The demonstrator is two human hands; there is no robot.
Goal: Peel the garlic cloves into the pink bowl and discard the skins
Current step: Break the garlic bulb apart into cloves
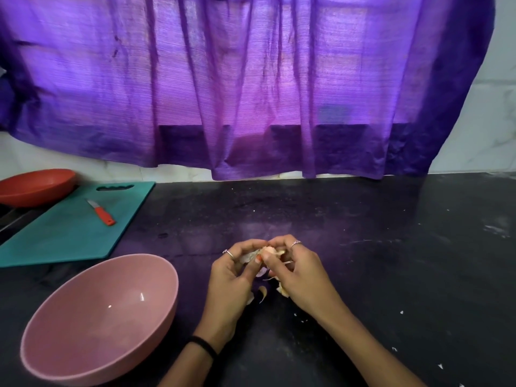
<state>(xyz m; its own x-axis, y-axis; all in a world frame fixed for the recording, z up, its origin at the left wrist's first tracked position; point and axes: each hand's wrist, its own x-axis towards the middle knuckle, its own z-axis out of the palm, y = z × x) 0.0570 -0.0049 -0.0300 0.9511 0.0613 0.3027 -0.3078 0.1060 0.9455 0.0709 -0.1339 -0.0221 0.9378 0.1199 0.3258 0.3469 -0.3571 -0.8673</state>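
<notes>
Your left hand (233, 270) and right hand (298, 270) pinch the pale, papery garlic clove (268, 251); loosened skins (262, 293) may drift into the round pink plastic bowl (156, 317).

The garlic clove (268, 251) was mostly hidden between the fingers of the left hand (233, 277) and the right hand (297, 277), so how much skin was left on it could not be told. Some skins (262, 293) lay partly under the hands. The red bowl (36, 187) was cut off by the left edge. The teal cutting board (69, 230) ran off that edge too. The purple curtain (251, 79) went past the top. Both forearms were cut off at the bottom.
</notes>
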